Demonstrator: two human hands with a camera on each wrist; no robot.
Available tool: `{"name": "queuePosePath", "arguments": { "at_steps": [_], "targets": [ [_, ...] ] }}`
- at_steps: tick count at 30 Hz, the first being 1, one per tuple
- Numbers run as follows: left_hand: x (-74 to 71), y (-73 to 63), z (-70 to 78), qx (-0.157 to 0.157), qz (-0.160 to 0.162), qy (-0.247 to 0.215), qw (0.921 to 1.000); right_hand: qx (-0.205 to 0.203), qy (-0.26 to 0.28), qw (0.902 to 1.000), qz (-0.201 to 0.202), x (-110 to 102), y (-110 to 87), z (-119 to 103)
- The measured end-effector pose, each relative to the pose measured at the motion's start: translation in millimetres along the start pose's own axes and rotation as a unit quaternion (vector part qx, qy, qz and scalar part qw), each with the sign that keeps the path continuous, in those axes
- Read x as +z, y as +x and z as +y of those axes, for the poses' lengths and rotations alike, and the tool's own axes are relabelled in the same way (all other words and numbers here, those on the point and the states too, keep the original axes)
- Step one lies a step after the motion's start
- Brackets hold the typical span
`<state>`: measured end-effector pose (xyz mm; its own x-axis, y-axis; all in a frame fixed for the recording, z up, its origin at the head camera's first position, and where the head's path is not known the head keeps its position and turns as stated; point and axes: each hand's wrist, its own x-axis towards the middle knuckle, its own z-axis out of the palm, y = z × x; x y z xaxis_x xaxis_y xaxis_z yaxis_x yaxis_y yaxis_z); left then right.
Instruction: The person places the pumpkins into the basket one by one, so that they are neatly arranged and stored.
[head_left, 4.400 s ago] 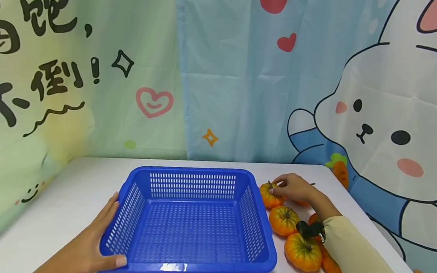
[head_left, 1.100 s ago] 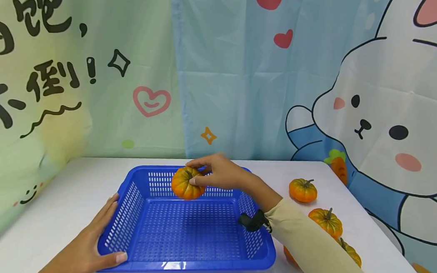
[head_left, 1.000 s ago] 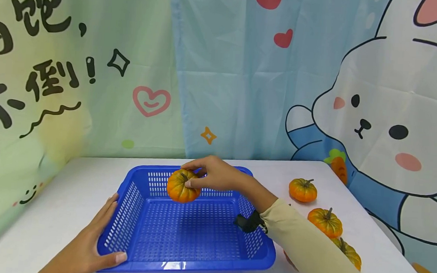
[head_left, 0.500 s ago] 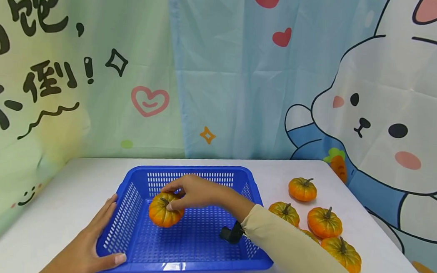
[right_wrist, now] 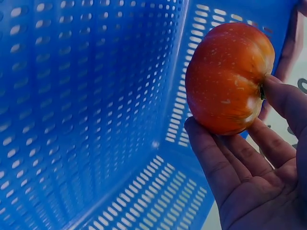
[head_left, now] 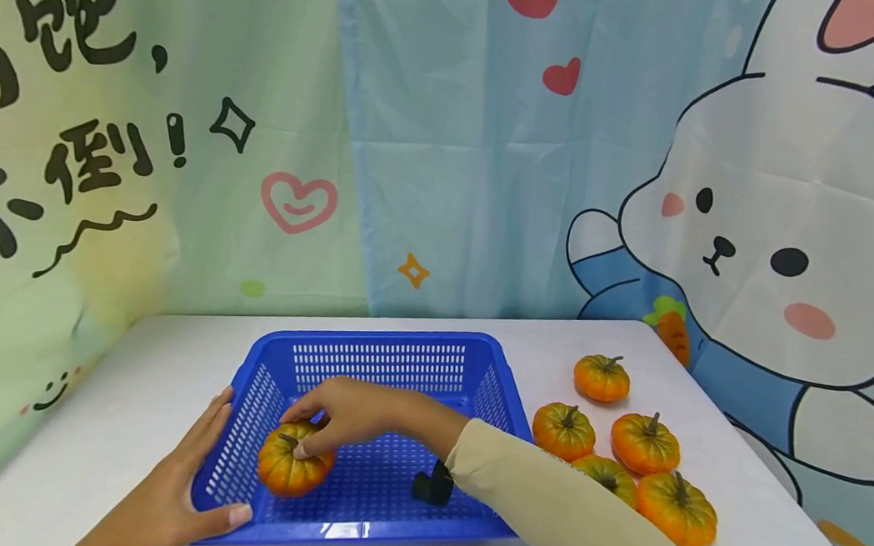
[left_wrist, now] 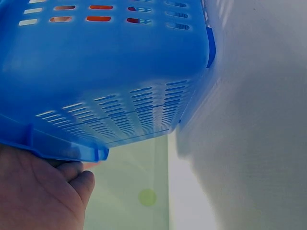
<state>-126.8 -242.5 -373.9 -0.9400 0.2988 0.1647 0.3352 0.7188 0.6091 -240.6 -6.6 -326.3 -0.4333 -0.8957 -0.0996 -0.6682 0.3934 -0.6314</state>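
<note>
My right hand (head_left: 345, 418) grips a small orange pumpkin (head_left: 296, 469) with thumb and fingers, near the left end of the blue plastic basket (head_left: 369, 529). In the right wrist view the pumpkin (right_wrist: 230, 79) is held between thumb and fingertips, apart from the basket floor. My left hand (head_left: 176, 482) holds the basket's near left corner, thumb over the front rim. From the left wrist, that hand (left_wrist: 43, 191) shows with its fingers bent under the rim. On the table right of the basket sit several more pumpkins (head_left: 644, 444), one partly behind my right sleeve (head_left: 565, 506).
The basket stands on a white table (head_left: 176, 366) and has slotted walls. A printed curtain (head_left: 430, 147) hangs behind the table's far edge. A black wrist device (head_left: 433, 483) on my right arm is over the basket.
My right hand has carried the pumpkin from right of the basket over its far side, then down and left into it. My left hand has stayed at the basket's corner.
</note>
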Motion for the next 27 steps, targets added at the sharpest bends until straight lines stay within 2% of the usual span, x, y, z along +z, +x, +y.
{"name": "queuePosePath", "arguments": {
  "at_steps": [9, 14, 20, 27],
  "targets": [
    [0.0, 0.5, -4.8, 0.02, 0.005, 0.002, 0.9998, -0.003, -0.024, 0.9993, -0.029, 17.2, 15.1, -3.5],
    [0.3, 1.6, -5.9, 0.039, 0.013, -0.018, 0.999, 0.004, -0.043, 0.9978, -0.05, 24.8, 20.1, -4.7],
    [1.0, 1.4, -7.3, 0.034, 0.014, -0.007, 0.9993, 0.01, -0.06, 0.9955, -0.072, 28.2, 21.2, -6.3],
    [1.8, 0.6, -7.1, 0.028, 0.012, -0.01, 0.9995, 0.021, -0.065, 0.9955, -0.066, 31.4, 21.1, -7.5]
  ]
}}
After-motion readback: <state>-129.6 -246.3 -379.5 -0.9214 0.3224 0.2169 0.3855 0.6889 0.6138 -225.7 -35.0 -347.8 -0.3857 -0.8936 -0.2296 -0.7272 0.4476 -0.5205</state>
